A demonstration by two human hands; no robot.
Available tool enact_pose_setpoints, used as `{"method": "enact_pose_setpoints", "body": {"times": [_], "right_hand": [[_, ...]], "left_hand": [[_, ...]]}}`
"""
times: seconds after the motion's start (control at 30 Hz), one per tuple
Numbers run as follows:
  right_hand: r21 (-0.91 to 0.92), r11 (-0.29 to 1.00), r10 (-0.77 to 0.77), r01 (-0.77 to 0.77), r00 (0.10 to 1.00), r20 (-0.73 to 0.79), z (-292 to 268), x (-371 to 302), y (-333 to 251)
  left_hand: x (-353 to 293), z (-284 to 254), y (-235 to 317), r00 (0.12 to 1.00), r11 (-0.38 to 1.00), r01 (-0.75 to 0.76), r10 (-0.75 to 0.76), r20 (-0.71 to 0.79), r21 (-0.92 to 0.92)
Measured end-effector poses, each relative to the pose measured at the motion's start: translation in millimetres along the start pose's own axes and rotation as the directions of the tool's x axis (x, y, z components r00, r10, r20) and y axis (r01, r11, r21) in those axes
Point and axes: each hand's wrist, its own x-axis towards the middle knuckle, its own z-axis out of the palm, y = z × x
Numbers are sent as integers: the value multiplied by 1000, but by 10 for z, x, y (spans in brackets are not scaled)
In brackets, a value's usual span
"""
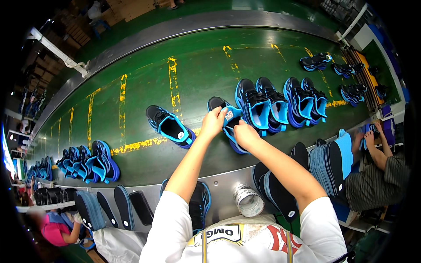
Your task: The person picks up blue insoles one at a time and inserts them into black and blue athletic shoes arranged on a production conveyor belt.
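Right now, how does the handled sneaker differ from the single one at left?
The left hand and right hand touch the handled sneaker; neither touches the single sneaker. A round white sticker shows inside the single sneaker, none inside the handled sneaker. Both are black and blue.

Black-and-blue sneaker (229,131), opening upward, toe pointing away

White short sleeves (322,223), printed front (223,234), apparently yellow-edged cords (204,248)

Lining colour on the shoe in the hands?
The shoe's lining is bright blue; the head view shows it best.
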Motion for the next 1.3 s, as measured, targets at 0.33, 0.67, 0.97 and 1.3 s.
{"method": "enact_pose_setpoints", "body": {"times": [0.33, 0.67, 0.97, 1.3], "right_hand": [[-192, 979, 81, -67, 994, 69, -248, -306, -166], [-303, 933, -224, 194, 972, -69, 163, 31, 57], [-453, 859, -105, 239, 948, 302, 189, 194, 58], [-518, 770, -29, 372, 832, 554, 253, 353, 59]], "left_hand": [[-110, 16, 103, 987, 987, 143, -148, -68, -71], [-64, 59, -3, 998, 995, 34, -40, -57, -93], [-119, 77, -20, 997, 999, 12, -16, -77, -47], [-111, 62, 0, 995, 1000, 9, -12, -97, -30]]}}
